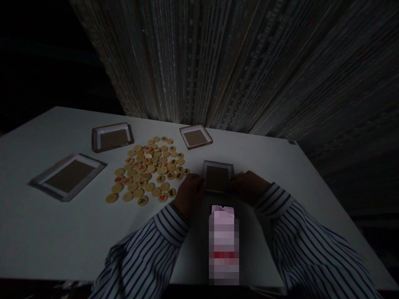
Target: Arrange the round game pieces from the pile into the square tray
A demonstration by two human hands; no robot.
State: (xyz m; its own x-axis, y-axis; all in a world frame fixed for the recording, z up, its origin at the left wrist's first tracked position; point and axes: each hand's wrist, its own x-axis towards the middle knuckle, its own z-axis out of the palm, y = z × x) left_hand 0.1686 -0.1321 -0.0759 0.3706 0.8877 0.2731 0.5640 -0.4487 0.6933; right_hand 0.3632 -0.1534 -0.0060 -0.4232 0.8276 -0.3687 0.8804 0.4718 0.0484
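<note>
A small shallow open box (218, 178) with a pale rim and brown bottom lies on the white table in front of me. My left hand (188, 194) is closed at its left edge, and my right hand (249, 186) is closed at its right edge. Shadow partly hides the fingertips of both. Just left of my left hand spreads a loose pile of round wooden xiangqi pieces (151, 169). Some show red or black characters; others show plain faces.
Three more open boxes lie on the white table (77, 232): one at the left (68, 176), another at the back left (112, 137), a third at the back (196, 137). A lit phone (222, 243) lies between my forearms. A string curtain (202, 62) hangs behind.
</note>
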